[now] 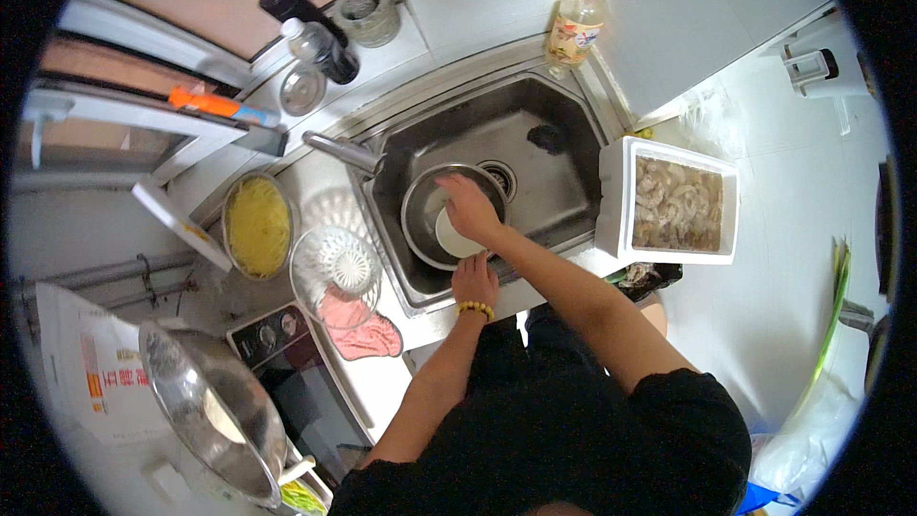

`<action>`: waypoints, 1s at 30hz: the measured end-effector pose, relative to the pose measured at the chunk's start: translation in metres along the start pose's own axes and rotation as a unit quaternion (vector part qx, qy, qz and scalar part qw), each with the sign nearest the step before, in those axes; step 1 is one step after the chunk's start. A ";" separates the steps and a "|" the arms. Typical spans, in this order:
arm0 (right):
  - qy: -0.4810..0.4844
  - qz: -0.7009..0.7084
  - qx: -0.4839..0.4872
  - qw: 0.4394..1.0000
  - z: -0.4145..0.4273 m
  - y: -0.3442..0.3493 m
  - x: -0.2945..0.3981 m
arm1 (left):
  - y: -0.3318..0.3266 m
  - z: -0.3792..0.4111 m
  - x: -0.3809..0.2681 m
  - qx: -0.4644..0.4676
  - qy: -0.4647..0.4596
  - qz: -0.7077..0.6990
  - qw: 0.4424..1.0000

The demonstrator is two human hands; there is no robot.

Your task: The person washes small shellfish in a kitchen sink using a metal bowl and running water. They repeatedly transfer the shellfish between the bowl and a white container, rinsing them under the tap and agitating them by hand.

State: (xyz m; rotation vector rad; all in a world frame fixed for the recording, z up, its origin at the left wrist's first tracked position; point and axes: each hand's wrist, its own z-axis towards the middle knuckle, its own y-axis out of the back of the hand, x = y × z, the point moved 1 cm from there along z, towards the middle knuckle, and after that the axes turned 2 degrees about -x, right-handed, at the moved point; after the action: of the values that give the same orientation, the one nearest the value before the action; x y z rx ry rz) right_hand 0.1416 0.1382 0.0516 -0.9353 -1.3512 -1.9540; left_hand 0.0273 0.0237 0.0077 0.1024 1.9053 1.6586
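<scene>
A round stainless steel bowl (412, 218) stands in the left part of a metal sink (458, 132), close to the faucet (344, 150). Inside the bowl lies a pale, roundish thing (453, 233), partly covered by my right hand, too hidden to name. My right hand (469, 208) reaches over the bowl with its fingers stretched towards the far side. At the near rim is my left hand (476, 281), a yellow beaded bracelet on its wrist; its fingertips touch or nearly touch the rim. Whether either hand grips anything cannot be made out.
Right of the sink, a white foam box (727, 222) holds shrimp in liquid. A glass bowl (308, 301), a pink cloth (365, 337) and a bowl of yellow shreds (258, 226) stand left. A soap bottle (573, 32) is behind the sink. A large steel basin (251, 416) is lower left.
</scene>
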 end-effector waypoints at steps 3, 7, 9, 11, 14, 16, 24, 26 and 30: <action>0.083 0.008 -0.018 0.996 0.043 -0.011 0.036 | -0.011 0.006 0.014 -0.027 0.105 -0.185 0.977; 0.117 -0.082 0.087 0.986 0.091 -0.050 0.051 | -0.015 0.045 0.043 -0.041 0.382 -0.636 0.670; 0.073 -0.109 0.172 0.976 0.086 -0.048 0.073 | -0.001 0.063 0.062 -0.038 0.335 -0.717 0.610; 0.085 -0.156 0.189 0.966 0.085 -0.048 0.064 | 0.010 0.088 0.075 -0.033 0.347 -0.834 0.427; 0.023 -0.049 0.173 0.983 0.070 -0.049 0.061 | 0.023 0.119 0.103 -0.021 0.233 -0.913 0.334; -0.049 0.053 0.127 0.989 0.066 -0.044 0.055 | 0.039 0.144 0.101 0.029 0.213 -0.937 0.275; -0.464 0.678 -0.035 0.568 0.064 -0.050 0.039 | 0.061 0.179 0.097 0.130 0.118 -0.965 0.196; -0.417 0.665 -0.089 0.613 0.065 -0.057 0.021 | 0.065 0.181 0.081 0.096 0.141 -0.952 0.255; -0.263 0.237 -0.035 0.935 0.067 -0.058 0.001 | 0.069 0.181 0.054 0.030 0.182 -0.914 0.362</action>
State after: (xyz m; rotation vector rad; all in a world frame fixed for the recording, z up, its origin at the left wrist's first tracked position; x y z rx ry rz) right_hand 0.1105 0.2201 0.0375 -1.7272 -1.1695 -1.4375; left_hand 0.0483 0.2199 0.0439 -1.7699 0.8728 -0.1513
